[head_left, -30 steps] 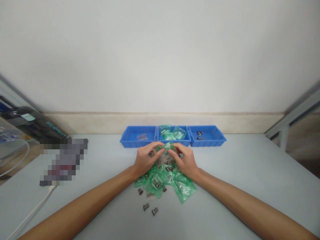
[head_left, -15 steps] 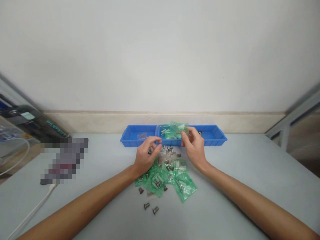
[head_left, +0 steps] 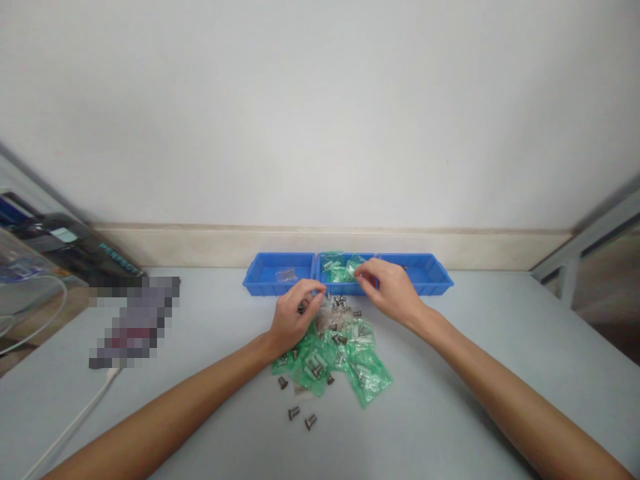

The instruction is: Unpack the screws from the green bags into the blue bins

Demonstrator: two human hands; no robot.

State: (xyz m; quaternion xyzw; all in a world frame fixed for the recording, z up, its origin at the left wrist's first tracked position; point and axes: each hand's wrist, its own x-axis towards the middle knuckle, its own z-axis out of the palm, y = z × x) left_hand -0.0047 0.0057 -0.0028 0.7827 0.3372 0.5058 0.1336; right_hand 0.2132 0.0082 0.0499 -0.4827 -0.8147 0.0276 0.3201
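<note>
My right hand (head_left: 393, 290) reaches to the middle blue bin (head_left: 345, 288). Its thumb and fingertips meet at the edge of a small green plastic bag (head_left: 354, 265), which lies among other green bags (head_left: 333, 267) in that bin. Over the near pile hovers my left hand (head_left: 296, 312), fingers curled, a small gap showing between thumb and index finger; its palm side is partly hidden. Beneath and beside it are green bags (head_left: 375, 381) with pale pieces inside, clear bags (head_left: 330, 317) and loose metal flared-head fasteners (head_left: 339, 339).
A left blue bin (head_left: 267, 288) holds a small clear bag (head_left: 287, 274); a right blue bin (head_left: 425, 285) has small dark parts at its back. Loose fasteners (head_left: 311, 421) lie near the front. A blurred-out object (head_left: 137, 320) with a white cable (head_left: 75, 423) sits left.
My right hand has lowered the green bag into the middle bin, its wrist turning so the fingers point left. My left hand has barely moved, its thumb and index tips slightly closer.
</note>
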